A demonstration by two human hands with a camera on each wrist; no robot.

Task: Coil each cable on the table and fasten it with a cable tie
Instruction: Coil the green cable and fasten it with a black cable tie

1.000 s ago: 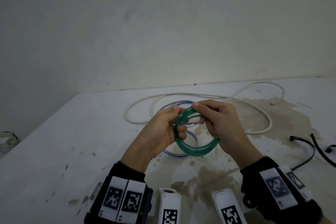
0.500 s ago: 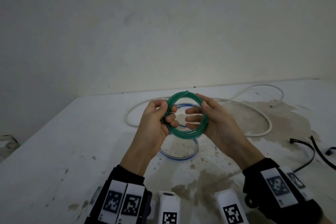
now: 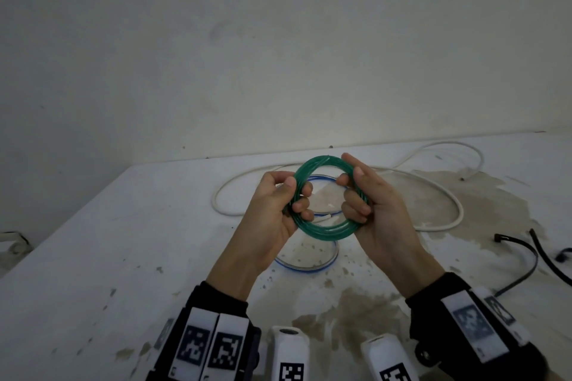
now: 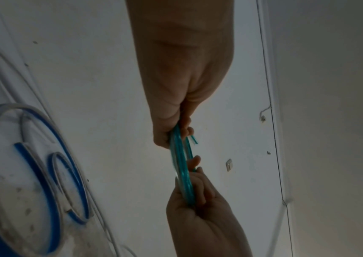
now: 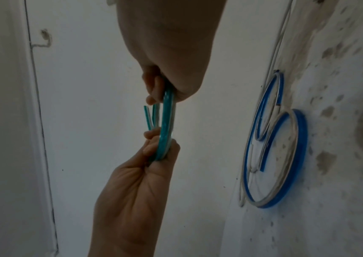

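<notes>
A green cable wound into a small coil [image 3: 325,232] is held upright above the table between both hands. My left hand [image 3: 296,192] pinches its left side, thumb in front and fingers curled through the ring. My right hand [image 3: 351,183] grips the right side the same way. In the left wrist view the green coil [image 4: 181,167] is seen edge on, with a loose end sticking out by the fingers. The right wrist view shows the green coil [image 5: 166,121] with two short ends free beside it. A blue cable [image 3: 309,267] lies in loose loops on the table under the hands.
A long white cable [image 3: 433,184] sprawls across the back of the white stained table [image 3: 123,257]. Black strips [image 3: 523,246], possibly cable ties, lie at the right edge. A wall rises behind the table.
The green coil has been lifted and turned from hanging low to standing upright facing me. My right hand shifted from the coil's top to its right side.
</notes>
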